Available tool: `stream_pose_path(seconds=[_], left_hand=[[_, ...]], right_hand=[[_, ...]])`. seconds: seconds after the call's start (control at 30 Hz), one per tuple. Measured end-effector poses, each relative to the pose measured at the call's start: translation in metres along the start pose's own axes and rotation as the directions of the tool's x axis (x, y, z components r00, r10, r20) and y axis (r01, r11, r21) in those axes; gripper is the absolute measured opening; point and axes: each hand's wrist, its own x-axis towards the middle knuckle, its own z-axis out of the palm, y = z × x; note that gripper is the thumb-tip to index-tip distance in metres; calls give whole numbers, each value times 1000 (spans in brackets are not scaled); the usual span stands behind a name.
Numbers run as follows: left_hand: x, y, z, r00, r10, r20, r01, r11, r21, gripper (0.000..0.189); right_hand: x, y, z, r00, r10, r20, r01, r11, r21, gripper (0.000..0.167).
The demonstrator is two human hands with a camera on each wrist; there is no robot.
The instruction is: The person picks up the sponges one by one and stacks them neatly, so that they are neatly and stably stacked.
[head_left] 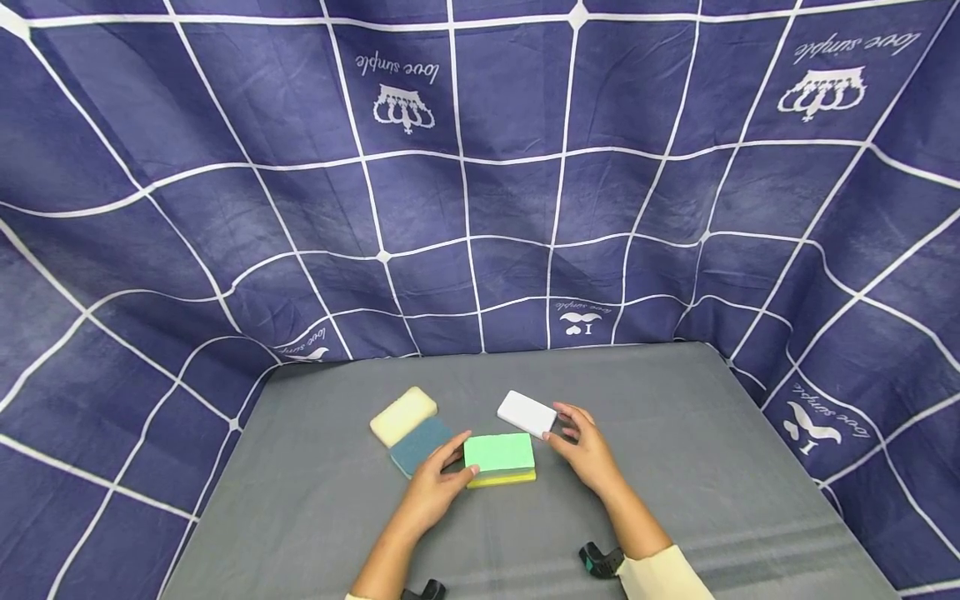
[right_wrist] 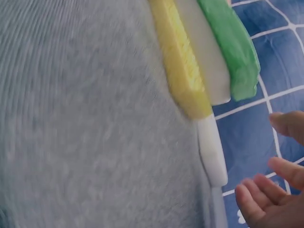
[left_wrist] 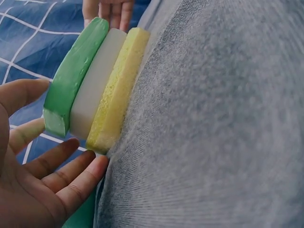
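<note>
Cream sleeve point(head_left: 663, 577) lies nearest. Left hand point(head_left: 435, 485) and right hand point(head_left: 587, 452), fingers spread, gripping nothing, flank a green-white-yellow stack point(head_left: 498, 452), laid flat apparently for steadiness; white block point(head_left: 527, 413) just beyond, beside the right.

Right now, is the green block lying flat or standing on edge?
Flat: the green block shows its broad face upward, stacked above a white block and yellow sponge in the left wrist view.

Left hand point(head_left: 435, 489), right hand point(head_left: 587, 452) apart, facing inward, fingers point(left_wrist: 84, 184) loosely extended.
</note>
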Motion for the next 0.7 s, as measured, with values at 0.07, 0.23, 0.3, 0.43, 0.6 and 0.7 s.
stream_pose_path(seconds=[0.07, 0.23, 0.3, 0.43, 0.6, 0.7], left_hand=[[1, 0, 1, 1000, 5, 2, -5, 1000, 4, 65], [0, 0, 2, 1000, -16, 2, 16, 1000, 4, 65], [0, 1, 1, 1000, -24, 1, 24, 1000, -1, 65], [0, 1, 1, 1000, -21, -3, 21, 1000, 6, 65], [0, -1, 2, 1000, -20, -4, 20, 999, 26, 66], [0, -2, 2, 1000, -24, 1, 24, 999, 24, 66]], right_hand=[[3, 5, -1, 1000, 12, -23, -12, 1000, -25, 57], [9, 15, -2, 997, 49, -59, -53, 996, -71, 56], [11, 18, -1, 996, 73, -59, -77, 994, -78, 57], [13, 21, -1, 992, 114, -47, -116, 991, -64, 59], [13, 23, 0, 988, 150, -21, -150, 988, -32, 64], [13, 24, 0, 987, 163, -10, -163, 986, -22, 66]])
